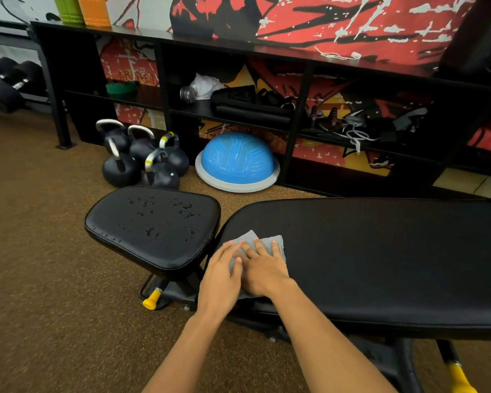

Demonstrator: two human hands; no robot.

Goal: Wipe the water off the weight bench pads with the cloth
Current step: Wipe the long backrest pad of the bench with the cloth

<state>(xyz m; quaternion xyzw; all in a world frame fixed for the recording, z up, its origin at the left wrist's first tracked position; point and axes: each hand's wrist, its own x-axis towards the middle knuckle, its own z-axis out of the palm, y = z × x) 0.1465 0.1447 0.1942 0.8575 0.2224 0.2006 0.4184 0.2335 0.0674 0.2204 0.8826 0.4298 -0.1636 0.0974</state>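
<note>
Hands, left (220, 275) and right (262, 270), press cloth (270, 242) flat-fingered on back pad (380, 251) (seat pad (153, 222) wet).

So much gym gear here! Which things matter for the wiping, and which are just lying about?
In use: grey cloth, left hand, right hand, wet seat pad, long back pad.

Lying about: kettlebells, blue balance dome, dumbbells, foam rollers.

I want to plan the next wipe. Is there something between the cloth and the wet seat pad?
Only the narrow gap between the pads. The cloth lies under both hands on the long pad, beside the seat pad with its droplets.
</note>
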